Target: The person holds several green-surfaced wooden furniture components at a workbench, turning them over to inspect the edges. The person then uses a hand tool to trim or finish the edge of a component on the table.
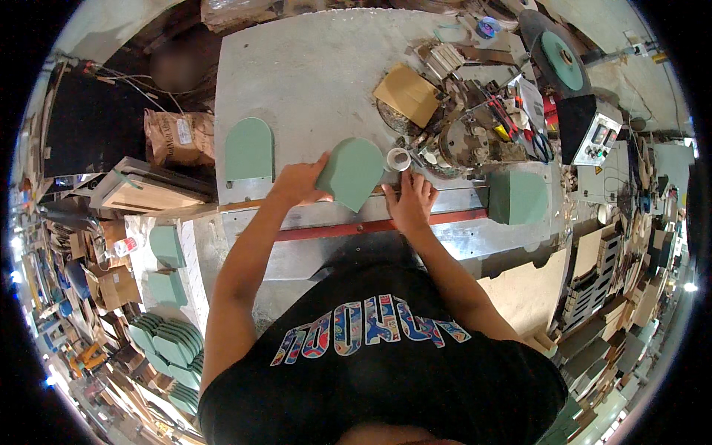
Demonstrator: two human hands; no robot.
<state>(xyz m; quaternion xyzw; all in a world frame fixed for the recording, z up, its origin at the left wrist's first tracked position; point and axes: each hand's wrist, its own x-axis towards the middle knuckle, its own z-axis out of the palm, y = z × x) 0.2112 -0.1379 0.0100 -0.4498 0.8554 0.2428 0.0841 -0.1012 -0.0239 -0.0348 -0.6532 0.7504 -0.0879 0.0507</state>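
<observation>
Flat, smooth green teardrop panel toward the tabletop's near edge.
Left hand grips its side; right hand, grip unclear, lies beside a white round cup, contents indistinct.

Middle panel: sat between left hand and right hand.
Left panel: lay on the worktable, left of both.
Control box: stood right of the machinery.

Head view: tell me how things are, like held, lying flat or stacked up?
Pale-green teardrop-shaped board, held, corner toward the person
Left hand, gripping that board
Right hand, fingers bent
Pale-green arched board, lying flat
Pale-green rounded boards lower left, stacked
</observation>
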